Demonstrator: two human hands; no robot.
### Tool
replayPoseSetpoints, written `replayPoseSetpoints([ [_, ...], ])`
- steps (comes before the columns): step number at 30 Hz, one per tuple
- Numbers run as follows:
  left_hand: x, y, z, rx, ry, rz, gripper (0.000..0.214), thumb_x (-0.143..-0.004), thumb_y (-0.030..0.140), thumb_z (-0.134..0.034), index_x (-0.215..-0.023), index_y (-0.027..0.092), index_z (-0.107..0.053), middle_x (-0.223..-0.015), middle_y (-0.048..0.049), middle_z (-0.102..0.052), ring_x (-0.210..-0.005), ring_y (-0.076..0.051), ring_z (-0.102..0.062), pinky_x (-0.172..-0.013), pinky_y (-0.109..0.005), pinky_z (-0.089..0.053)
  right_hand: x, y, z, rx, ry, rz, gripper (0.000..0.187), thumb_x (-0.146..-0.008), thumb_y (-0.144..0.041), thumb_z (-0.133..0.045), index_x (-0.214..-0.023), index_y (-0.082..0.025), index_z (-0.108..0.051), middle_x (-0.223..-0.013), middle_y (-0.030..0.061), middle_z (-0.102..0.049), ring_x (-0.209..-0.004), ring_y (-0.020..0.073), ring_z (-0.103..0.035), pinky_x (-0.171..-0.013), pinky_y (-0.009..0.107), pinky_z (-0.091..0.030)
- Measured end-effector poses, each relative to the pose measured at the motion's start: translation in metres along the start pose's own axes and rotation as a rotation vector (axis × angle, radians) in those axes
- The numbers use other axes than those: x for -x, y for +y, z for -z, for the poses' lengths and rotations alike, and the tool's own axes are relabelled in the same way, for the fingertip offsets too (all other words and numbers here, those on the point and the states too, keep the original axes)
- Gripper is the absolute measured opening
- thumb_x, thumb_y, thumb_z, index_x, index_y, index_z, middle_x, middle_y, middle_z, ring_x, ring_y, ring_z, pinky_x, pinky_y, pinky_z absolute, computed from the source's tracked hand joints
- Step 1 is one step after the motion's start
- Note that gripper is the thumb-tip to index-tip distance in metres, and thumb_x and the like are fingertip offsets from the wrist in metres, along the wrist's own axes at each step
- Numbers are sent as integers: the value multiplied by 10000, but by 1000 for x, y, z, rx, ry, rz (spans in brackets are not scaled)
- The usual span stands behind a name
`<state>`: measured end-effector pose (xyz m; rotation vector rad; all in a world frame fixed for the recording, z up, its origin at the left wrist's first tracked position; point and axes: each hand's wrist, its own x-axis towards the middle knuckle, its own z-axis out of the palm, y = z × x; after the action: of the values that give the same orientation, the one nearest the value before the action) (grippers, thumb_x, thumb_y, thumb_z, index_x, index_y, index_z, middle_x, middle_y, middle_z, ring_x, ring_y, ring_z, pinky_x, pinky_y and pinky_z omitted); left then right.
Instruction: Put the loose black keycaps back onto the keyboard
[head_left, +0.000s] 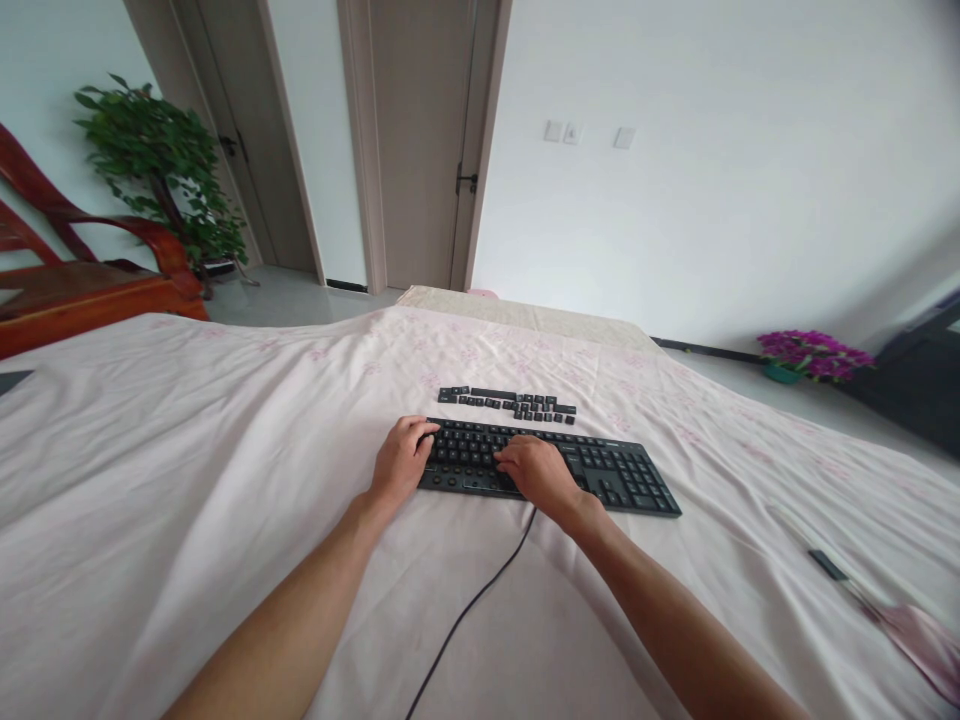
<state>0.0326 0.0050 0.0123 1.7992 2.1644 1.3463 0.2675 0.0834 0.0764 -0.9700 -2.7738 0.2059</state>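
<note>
A black keyboard (611,470) lies on the pink cloth, its cable (480,595) running from the near edge toward me. Along its near left part, several key positions look bare, without caps. My left hand (403,458) grips the keyboard's left end, fingers curled over the far corner. Over the middle, my right hand (541,470) is bent down with thumb and fingertips close together at the keys. Whatever may be between those fingertips is hidden. Just beyond the far edge, loose black keycaps (529,408) lie in rough rows, among them a long spacebar cap (493,394).
The wrinkled pink cloth (225,450) covers the wide surface. To the right lies a thin stick-like object with a black grip (827,564) and a pink end. A wooden chair (97,290), a green plant (150,160), doors and purple flowers (814,352) stand beyond.
</note>
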Motion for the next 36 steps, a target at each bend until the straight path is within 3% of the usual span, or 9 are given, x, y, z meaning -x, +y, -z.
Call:
replayPoseSetpoints([
  [12, 1, 0, 0, -1, -3, 5, 251, -878, 179, -499, -1033, 248, -684, -1160, -51, -598, -1105, -199, -576, -1001, -369, -461, -1, 4, -7, -58, 67, -156, 197, -858, -253, -585, -971, -234, -745, -994, 19, -712, -938, 174, -635, -813, 249, -438],
  [36, 1, 1, 1, 5, -11, 3, 248, -882, 182, -496, -1031, 235, -687, -1165, -62, -595, -1114, -207, -572, -1003, -378, -455, -5, -6, 2, 46, -29, -66, 184, -866, -215, -566, -909, -218, -745, -961, 47, -700, -955, 185, -617, -798, 239, -420],
])
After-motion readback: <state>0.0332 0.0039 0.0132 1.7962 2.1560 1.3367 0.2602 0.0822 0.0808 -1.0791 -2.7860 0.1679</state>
